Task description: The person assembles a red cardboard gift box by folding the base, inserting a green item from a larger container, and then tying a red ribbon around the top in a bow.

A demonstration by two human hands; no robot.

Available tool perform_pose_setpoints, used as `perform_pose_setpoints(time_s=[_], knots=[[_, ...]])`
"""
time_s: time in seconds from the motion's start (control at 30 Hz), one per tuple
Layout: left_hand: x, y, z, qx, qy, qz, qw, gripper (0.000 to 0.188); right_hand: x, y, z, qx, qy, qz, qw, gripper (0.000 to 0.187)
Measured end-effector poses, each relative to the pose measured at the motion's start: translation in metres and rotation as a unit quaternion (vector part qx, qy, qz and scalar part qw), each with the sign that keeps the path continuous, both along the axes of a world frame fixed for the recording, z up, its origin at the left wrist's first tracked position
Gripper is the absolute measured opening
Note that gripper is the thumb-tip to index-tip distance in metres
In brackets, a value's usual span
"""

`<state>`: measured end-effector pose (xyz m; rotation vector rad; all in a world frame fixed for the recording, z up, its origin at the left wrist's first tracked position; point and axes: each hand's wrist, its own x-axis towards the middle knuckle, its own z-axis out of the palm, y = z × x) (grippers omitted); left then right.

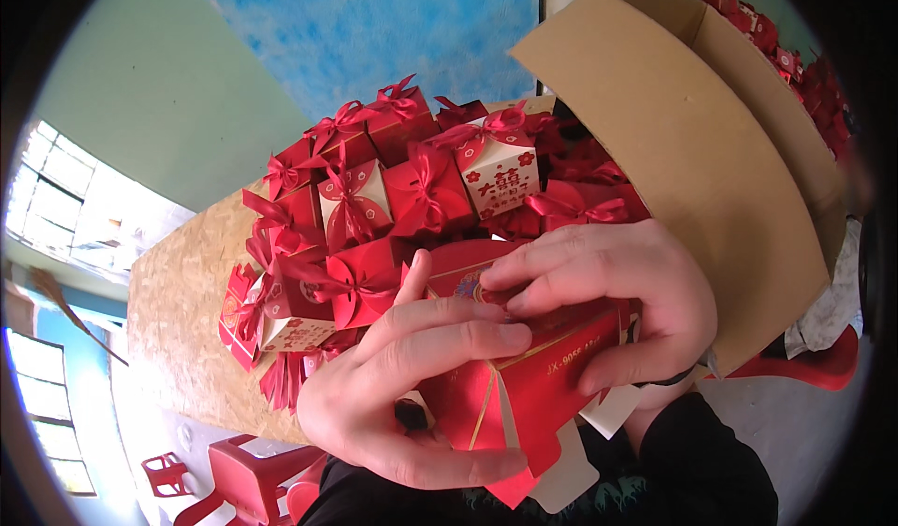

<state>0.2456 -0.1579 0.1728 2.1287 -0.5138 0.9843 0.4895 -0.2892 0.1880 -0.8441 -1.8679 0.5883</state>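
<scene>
Between my two hands is a red cardboard gift box (561, 356) with gold lines, held above my lap. Its lower end hangs unfolded, with white-backed flaps (566, 475) sticking out toward me. My left hand (402, 390) wraps the box's left side, fingers over the top and thumb low near the front. From the right, my right hand (608, 292) grips it, fingertips pressed on the top near a round printed motif and thumb on the side face. Just beyond, a heap of finished red boxes tied with ribbon bows (430, 189) covers part of the wooden table.
The wooden table (178, 311) reaches to the left. A large open cardboard carton (692, 105) stands close on the right, with more red boxes (758, 35) behind it. Red plastic chairs (248, 479) are at lower left. A blue panel (393, 30) is on the far wall.
</scene>
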Motion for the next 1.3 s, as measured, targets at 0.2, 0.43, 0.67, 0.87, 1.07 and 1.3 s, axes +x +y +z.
perform_pose_setpoints(time_s=[0.2,0.43,0.67,0.87,1.07,1.3], knots=[[0.002,0.009,-0.007,-0.002,-0.001,-0.031,1.0,0.048,-0.002,0.003,-0.005,-0.001,0.035,0.003,0.999,0.063],[0.003,0.014,-0.009,-0.029,-0.003,-0.052,0.998,0.04,-0.003,0.001,0.0,-0.017,0.009,-0.02,1.0,0.062],[0.007,0.008,-0.007,0.005,-0.014,-0.01,1.0,0.039,-0.005,-0.005,0.006,-0.013,-0.033,-0.08,0.996,0.046],[0.007,0.013,0.008,0.086,0.021,-0.031,0.996,0.039,-0.013,-0.007,-0.001,0.04,-0.003,-0.142,0.989,0.039],[0.011,0.007,0.006,0.126,0.013,0.036,0.991,0.039,-0.02,-0.01,-0.002,0.084,-0.064,-0.23,0.967,0.036],[0.008,0.004,0.017,0.175,0.083,0.022,0.981,0.035,-0.014,-0.018,0.006,0.093,-0.134,-0.203,0.966,0.028]])
